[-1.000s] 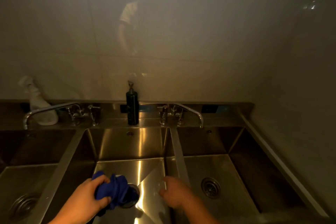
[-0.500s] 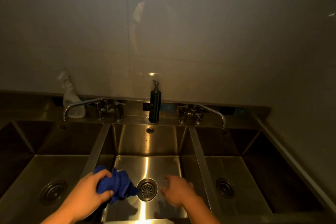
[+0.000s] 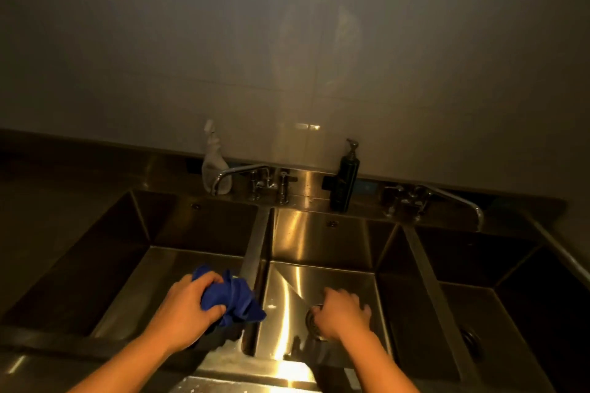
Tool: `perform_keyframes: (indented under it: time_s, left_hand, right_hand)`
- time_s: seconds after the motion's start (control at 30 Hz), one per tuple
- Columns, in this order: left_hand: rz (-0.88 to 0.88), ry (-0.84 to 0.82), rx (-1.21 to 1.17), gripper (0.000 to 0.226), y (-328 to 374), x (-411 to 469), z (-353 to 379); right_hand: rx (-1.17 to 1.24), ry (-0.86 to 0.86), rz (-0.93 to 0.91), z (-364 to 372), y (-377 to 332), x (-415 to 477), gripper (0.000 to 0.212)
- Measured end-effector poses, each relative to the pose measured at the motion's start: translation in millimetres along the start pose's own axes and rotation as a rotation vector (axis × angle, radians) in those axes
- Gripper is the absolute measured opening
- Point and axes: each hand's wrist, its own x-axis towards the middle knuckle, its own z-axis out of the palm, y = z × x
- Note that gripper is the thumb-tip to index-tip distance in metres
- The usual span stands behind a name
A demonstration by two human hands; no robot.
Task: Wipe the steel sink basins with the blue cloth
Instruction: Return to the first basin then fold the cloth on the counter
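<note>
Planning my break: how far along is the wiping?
Done: nothing provably finished. In hand: the left hand grips the bunched blue cloth over the left basin; the right hand is at the middle basin's drain. Left: foam on the front rim, the right basin.

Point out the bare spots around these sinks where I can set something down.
Free: the left basin floor, between its left wall and the blue cloth; the flat steel counter left of it; the right basin floor. Crowded: the back ledge with spray bottle, faucets and soap dispenser; the middle basin, where the right hand partly covers the drain.
</note>
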Motion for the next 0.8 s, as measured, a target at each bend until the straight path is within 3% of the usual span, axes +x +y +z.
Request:
perform_keyframes:
  time_s: [0.3, 0.8]
  left_hand:
    - [0.047, 0.011, -0.012, 0.039, -89.4, 8.2, -79.4]
    - [0.001, 0.005, -0.098, 0.034, -137.5, 40.4, -123.0]
  right_hand:
    - [0.047, 0.022, 0.036, 36.7, -131.2, -24.3, 0.055]
    - [0.043, -0.012, 0.001, 42.4, -207.3, 6.7, 0.048]
